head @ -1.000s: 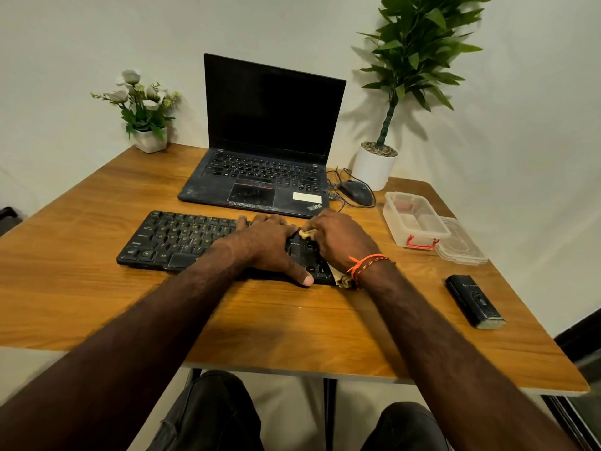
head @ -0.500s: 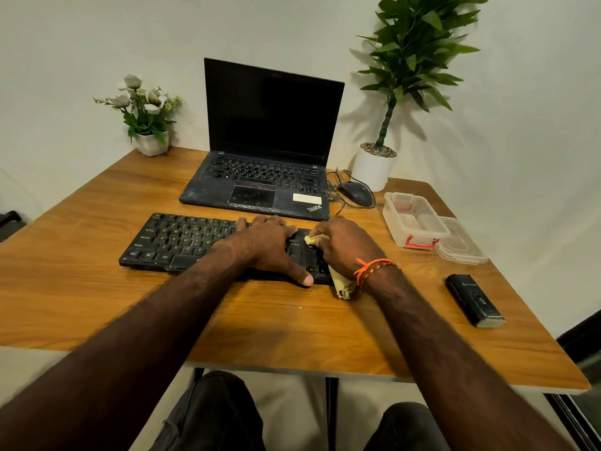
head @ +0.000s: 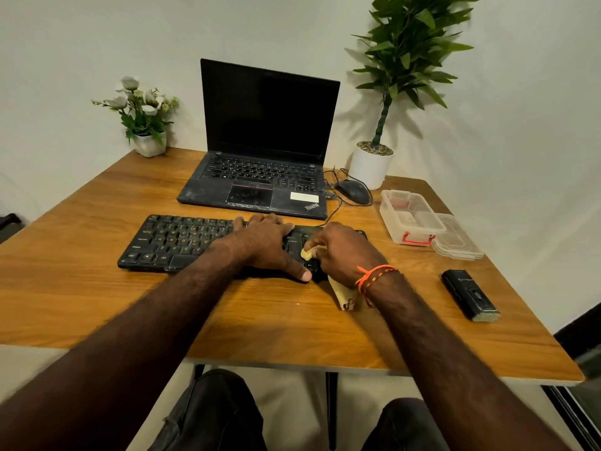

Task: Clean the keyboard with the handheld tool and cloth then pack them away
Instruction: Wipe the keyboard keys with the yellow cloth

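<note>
Right hand [head: 344,252] covers most of cloth [head: 344,296]; both hands hide right part of keyboard [head: 182,240]. Plant [head: 409,47] top cut off by upper edge.

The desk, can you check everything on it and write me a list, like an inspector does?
Surface: brown wooden table, nothing spilled.
Job's things: flat black keyboard lies in front of the laptop; crumpled yellow cloth on its right end; black handheld tool lies untouched at the right; clear plastic box is open, with its lid beside it.
Clutter: black laptop, open, screen dark; white flower pot; tall green plant.
Hands: left hand rests flat on the keyboard; right hand grips the cloth.
Cables: black mouse, its cable looped beside the laptop.
Surroundings: plain white wall.
</note>
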